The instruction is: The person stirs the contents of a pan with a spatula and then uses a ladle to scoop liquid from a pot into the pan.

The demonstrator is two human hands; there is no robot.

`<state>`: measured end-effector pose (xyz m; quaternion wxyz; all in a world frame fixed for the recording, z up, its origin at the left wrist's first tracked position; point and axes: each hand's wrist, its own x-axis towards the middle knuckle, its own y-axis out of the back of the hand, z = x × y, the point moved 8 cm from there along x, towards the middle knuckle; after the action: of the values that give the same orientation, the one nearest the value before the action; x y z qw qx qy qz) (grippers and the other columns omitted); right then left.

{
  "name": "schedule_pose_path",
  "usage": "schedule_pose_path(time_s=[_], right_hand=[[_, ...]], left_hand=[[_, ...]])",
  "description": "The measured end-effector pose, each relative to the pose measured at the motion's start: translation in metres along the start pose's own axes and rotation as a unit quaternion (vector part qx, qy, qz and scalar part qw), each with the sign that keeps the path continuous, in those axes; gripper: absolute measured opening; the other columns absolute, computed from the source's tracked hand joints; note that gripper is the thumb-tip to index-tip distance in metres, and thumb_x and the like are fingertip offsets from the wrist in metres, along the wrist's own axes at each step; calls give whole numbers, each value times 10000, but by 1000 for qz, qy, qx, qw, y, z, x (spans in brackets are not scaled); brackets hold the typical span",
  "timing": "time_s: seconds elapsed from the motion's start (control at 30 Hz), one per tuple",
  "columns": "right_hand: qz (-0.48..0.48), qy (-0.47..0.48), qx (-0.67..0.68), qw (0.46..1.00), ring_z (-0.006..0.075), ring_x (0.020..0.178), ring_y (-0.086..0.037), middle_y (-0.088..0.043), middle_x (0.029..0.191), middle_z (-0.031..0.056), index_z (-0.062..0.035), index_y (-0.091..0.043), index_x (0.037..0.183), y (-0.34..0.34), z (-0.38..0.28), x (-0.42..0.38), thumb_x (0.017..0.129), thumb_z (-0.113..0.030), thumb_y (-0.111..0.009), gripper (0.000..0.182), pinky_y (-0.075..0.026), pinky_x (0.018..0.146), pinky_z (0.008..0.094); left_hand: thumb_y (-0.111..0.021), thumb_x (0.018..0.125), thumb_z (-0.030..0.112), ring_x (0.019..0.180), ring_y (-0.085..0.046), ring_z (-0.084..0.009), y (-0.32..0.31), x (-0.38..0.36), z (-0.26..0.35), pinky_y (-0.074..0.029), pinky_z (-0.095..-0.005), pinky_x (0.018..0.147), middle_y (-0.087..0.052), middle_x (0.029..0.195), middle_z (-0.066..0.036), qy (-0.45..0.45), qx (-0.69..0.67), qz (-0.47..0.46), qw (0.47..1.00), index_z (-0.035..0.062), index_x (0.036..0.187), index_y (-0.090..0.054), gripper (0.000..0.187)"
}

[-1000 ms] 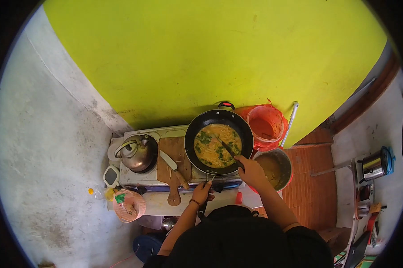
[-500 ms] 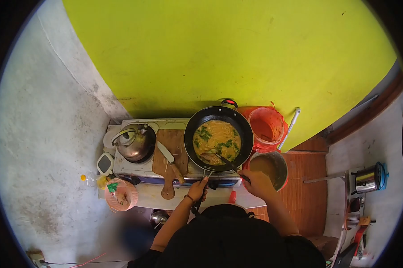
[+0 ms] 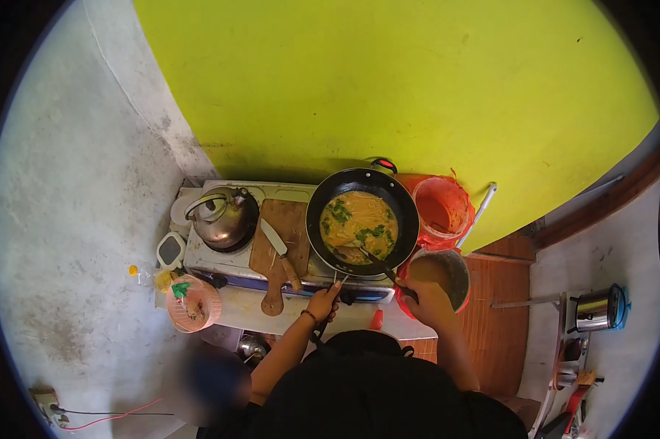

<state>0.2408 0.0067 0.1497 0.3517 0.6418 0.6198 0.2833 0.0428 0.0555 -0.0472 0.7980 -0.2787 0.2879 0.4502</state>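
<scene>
Down at the stove: right hand (image 3: 426, 301) closed round the dark handle of a long thin utensil (image 3: 379, 265), tip dipped into the near edge of the food in the round black frying pan (image 3: 362, 221). Pan seated on the right burner of the white two-burner gas stove (image 3: 220, 267), filled with orange-yellow noodles in broth (image 3: 359, 225) flecked with green leaves. Left hand (image 3: 322, 301) at the stove's front edge just below the pan, fingers curled round the pan's thin handle (image 3: 337, 282).

Left of the pan, a brown wooden cutting board (image 3: 280, 245) with a paddle handle pointing toward the person, and a wooden-handled knife (image 3: 280, 252) lying slantwise on it. Further left, a dull metal kettle (image 3: 220, 218) on the other burner. Beside the stove's left end, a small white-rimmed square container (image 3: 171, 250), and below it a pink plastic basket (image 3: 192, 303) on the pale worktop (image 3: 249, 316).

Right of the pan, an orange plastic bucket (image 3: 441, 211) against the yellow-green wall (image 3: 388, 80), and nearer the right hand a grey metal pot (image 3: 441, 275) holding brownish liquid. Far right, a shiny steel canister with a blue end (image 3: 597, 309).
</scene>
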Motion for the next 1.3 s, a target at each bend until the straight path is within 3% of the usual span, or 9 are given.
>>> schedule_pose_path(time_s=[0.07,0.17,0.77,0.87,1.07,1.3], right_hand=[[15,3,21,1000,334,704,-572,-590,748,177,-109,-612,1001,10,-3,-3,700,-89,-558,306,-439,622,404],[6,9,-32,999,340,698,-568,-591,754,180,-105,-612,1011,12,-3,-9,702,-85,-553,315,-440,624,404],[-4,8,-27,1000,332,761,-579,-608,808,164,-107,-620,988,18,-5,-8,688,-85,-541,310,-457,680,401],[30,10,-29,999,332,748,-577,-606,794,163,-118,-610,1009,21,-6,-2,685,-89,-539,333,-455,668,409],[18,11,-60,998,338,720,-558,-577,767,168,-86,-593,1031,-8,-2,13,680,-73,-556,353,-436,647,391],[24,3,9,1000,334,728,-566,-588,776,165,-108,-593,1040,6,-3,15,698,-86,-558,344,-443,648,394]], left_hand=[[-486,783,582,374,-403,-112,0,-1,0,-337,-259,359,-418,522,-8,5,-5,4,1000,56,733,-454,529],[-493,784,575,373,-399,-112,-1,-4,1,-334,-261,358,-414,519,-6,9,-14,9,1000,59,727,-452,521],[-489,787,573,376,-400,-113,1,1,-1,-332,-262,357,-407,513,-5,-15,-7,4,1000,53,711,-453,527],[-492,785,573,377,-401,-112,1,5,-4,-333,-262,357,-406,513,-4,-17,-9,-4,1000,54,712,-453,526],[-490,788,569,368,-389,-112,1,2,-2,-327,-257,354,-406,512,-4,-15,-5,5,1000,60,708,-450,517],[-485,782,583,377,-399,-112,0,0,0,-335,-257,362,-410,519,-4,-14,-9,-4,1000,59,719,-454,529]])
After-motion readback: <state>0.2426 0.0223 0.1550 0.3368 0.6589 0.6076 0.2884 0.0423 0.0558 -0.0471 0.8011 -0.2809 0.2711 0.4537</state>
